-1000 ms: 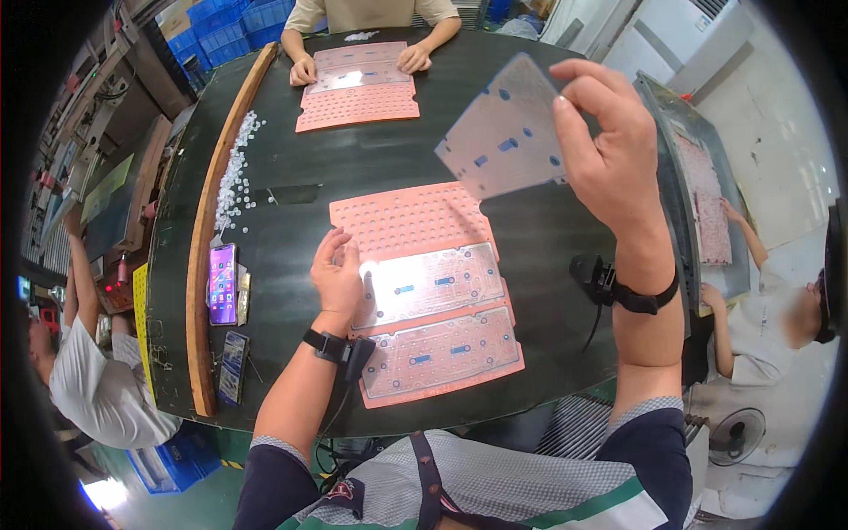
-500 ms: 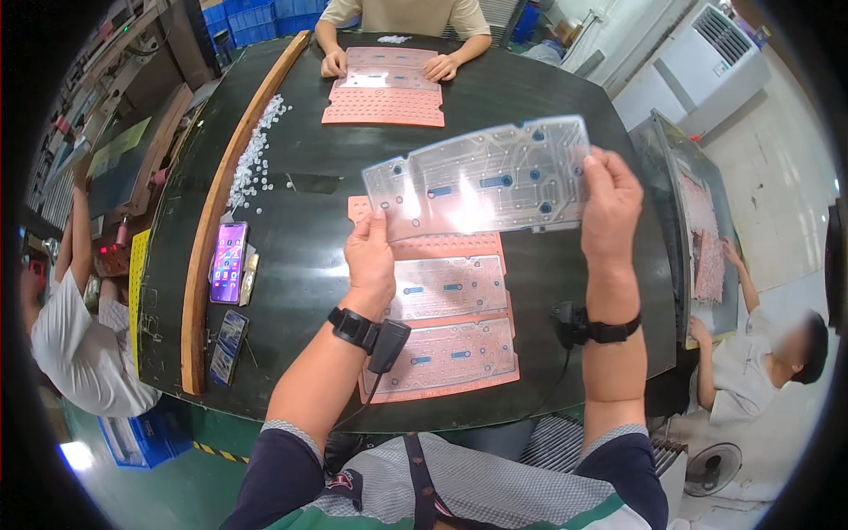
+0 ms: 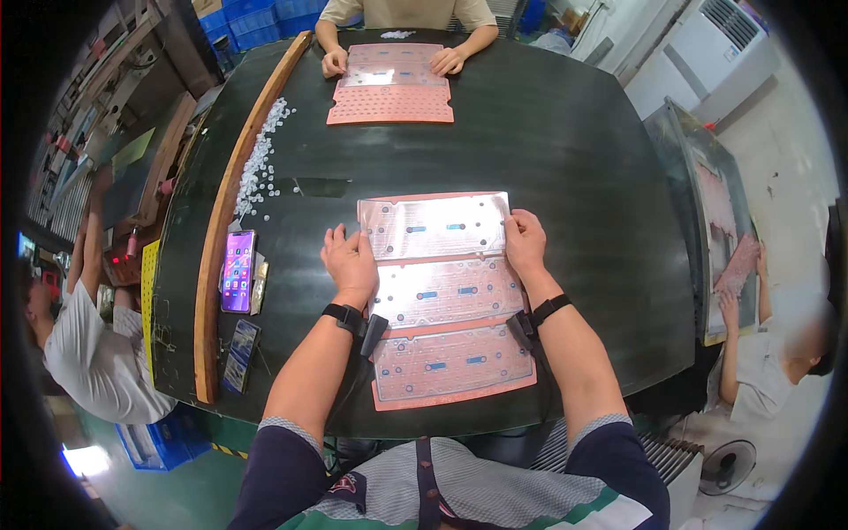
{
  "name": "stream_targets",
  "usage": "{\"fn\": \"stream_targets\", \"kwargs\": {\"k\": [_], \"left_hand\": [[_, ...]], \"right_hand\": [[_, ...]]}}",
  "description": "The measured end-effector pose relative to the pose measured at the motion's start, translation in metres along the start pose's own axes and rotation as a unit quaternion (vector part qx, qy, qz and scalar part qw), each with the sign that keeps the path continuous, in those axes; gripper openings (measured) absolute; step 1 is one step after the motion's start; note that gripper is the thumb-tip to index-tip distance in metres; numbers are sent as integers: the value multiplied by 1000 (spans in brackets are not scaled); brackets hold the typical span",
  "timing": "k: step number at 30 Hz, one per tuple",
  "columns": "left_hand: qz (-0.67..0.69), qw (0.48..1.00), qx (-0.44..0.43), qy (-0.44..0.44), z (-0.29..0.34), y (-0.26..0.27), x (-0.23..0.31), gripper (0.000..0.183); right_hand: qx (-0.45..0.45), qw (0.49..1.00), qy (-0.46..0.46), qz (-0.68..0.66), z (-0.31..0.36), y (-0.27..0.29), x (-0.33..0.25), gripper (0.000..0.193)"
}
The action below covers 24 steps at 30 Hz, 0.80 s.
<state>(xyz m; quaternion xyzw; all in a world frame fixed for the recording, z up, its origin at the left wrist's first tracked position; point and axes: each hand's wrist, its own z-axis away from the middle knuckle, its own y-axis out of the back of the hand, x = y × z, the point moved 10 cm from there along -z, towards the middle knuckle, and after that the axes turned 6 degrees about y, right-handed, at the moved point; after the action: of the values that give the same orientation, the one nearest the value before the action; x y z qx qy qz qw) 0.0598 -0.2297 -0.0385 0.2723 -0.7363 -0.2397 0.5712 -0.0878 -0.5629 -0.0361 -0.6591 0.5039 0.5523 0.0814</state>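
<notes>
A clear plastic sheet point(image 3: 437, 224) with fine line patterns and blue markings lies over the far part of a pink perforated board point(image 3: 459, 399). My left hand point(image 3: 351, 267) is at the sheet's left edge, thumb against it and the other fingers bent outward. At the right edge my right hand point(image 3: 526, 242) pinches the sheet near its far corner. Two similar clear sheets cover the rest of the board, a middle sheet point(image 3: 449, 294) and a near sheet point(image 3: 455, 363). Both wrists wear black straps with small devices.
A wooden bar point(image 3: 221, 221) runs along the table's left side, beside small white pieces point(image 3: 256, 172), a lit phone point(image 3: 238, 272) and a small blue packet point(image 3: 240, 356). Across the table, a person handles a sheet on another pink board point(image 3: 389, 106). Other people work left and right.
The clear sheet, held raised and tilted before, has come down onto the far part of the board. Both hands have lowered with it, the right one moving left.
</notes>
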Motion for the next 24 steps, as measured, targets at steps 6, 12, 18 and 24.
{"fn": "stream_targets", "kwargs": {"k": [6, 12, 18, 24], "left_hand": [[-52, 998, -27, -25, 2, -3, 7, 36], [-243, 946, -160, -144, 25, -20, 44, 70], [-267, 934, -201, -126, 23, -25, 44, 76], [-247, 940, -204, -117, 23, -22, 43, 75]], "right_hand": [[4, 999, 8, 44, -2, 1, -3, 18], [11, 996, 44, 82, -5, -2, -9, 14], [23, 994, 41, 99, -6, -3, -12, 10], [6, 991, 39, 125, -7, -4, -12, 11]]}}
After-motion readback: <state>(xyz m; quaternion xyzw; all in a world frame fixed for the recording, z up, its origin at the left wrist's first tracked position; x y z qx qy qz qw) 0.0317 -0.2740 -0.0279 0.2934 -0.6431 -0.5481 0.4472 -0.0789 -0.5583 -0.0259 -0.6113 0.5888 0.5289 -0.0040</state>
